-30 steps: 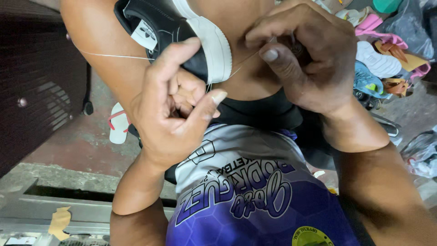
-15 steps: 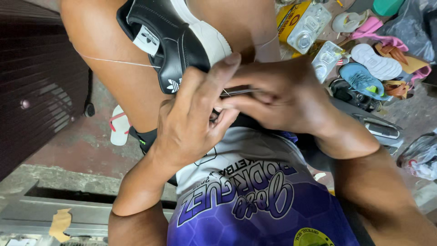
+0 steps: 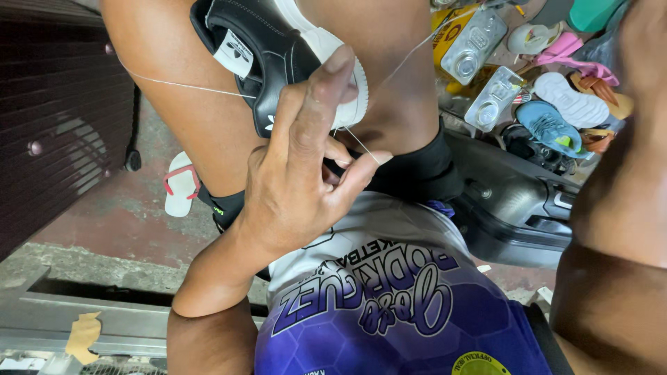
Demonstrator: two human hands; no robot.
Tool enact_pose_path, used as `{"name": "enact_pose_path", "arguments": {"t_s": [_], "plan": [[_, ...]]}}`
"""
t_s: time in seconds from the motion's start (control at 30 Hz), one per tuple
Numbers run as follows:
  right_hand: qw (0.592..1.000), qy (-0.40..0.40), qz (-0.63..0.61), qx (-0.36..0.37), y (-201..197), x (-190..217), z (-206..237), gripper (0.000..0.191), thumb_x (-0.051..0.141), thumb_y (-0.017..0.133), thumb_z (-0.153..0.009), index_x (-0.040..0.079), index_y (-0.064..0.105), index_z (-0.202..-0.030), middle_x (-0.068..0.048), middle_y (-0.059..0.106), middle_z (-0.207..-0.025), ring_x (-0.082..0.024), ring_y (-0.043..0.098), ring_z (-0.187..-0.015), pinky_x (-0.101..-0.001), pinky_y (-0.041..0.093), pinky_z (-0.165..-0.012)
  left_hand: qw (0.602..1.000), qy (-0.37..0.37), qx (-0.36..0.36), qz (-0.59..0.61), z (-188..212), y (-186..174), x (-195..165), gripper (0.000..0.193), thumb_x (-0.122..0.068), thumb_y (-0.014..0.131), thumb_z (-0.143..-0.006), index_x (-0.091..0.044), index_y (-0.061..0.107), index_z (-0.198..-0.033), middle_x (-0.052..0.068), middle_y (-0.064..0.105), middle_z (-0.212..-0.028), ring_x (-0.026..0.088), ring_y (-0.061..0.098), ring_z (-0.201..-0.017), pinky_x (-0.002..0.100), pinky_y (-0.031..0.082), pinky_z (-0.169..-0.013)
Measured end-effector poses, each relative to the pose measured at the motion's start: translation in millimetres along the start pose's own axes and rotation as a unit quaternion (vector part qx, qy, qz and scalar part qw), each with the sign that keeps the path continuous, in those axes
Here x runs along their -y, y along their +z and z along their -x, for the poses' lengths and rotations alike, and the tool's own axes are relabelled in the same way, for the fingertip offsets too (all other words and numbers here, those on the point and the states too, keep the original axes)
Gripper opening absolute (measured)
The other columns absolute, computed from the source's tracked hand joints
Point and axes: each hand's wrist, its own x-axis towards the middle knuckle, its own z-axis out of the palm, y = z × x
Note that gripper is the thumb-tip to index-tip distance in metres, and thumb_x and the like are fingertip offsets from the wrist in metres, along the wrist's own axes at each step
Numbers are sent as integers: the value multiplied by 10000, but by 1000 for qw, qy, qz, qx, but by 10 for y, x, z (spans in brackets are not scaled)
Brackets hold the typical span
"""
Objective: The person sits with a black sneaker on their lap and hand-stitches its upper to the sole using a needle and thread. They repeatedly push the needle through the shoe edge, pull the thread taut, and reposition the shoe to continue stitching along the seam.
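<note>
I am pinching the white thread (image 3: 361,144) between thumb and forefinger of my left hand (image 3: 299,187), keeping it taut. At twelve o'clock, my knees are clamping the black sneaker (image 3: 278,62) steady. My right hand (image 3: 643,48) is raised at two o'clock, grip unclear.

Soft, even daylight; the left hand (image 3: 295,187) is sharp, the right arm (image 3: 618,229) looms blurred and shadowed at the frame's stretched edge.
</note>
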Motion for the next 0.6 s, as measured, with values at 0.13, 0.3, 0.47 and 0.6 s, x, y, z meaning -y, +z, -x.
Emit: {"name": "enact_pose_path", "arguments": {"t_s": [0.13,0.3,0.47,0.6], "plan": [[988,-124,-60,76,350,479,451,307,23,469,-1056,-2,578,-1342,-174,676,-933,-291,671,-834,-392,531,-781,1000,-11,2,22,-20,-4,3,911,-78,884,-982,-83,219,-1604,152,506,-1481,105,726,-857,192,561,-664],[956,-259,-51,125,742,763,693,295,103,557,-1022,50,616,-1305,-128,723,-910,-261,687,-812,-356,532,-740,998,56,-26,13,21,8,53,760,-22,819,-1027,-77,276,-1557,142,422,-1552,213,672,-1139,192,587,-785],[884,-187,-401,149,666,878,666,392,288,581,-1076,62,540,-1394,-66,606,-862,-110,536,-654,-242,436,-621,980,28,-152,-128,231,-262,158,301,-5,670,-1069,-46,596,-1358,136,553,-1383,227,696,-1009,227,568,-763],[925,-304,-202,103,713,1017,579,645,370,831,-925,29,526,-1379,-65,630,-866,-134,561,-651,-295,479,-604,969,-8,-113,-219,338,-437,459,117,-113,712,-1080,-27,649,-1126,106,631,-1032,218,637,-824,297,500,-736]]}}
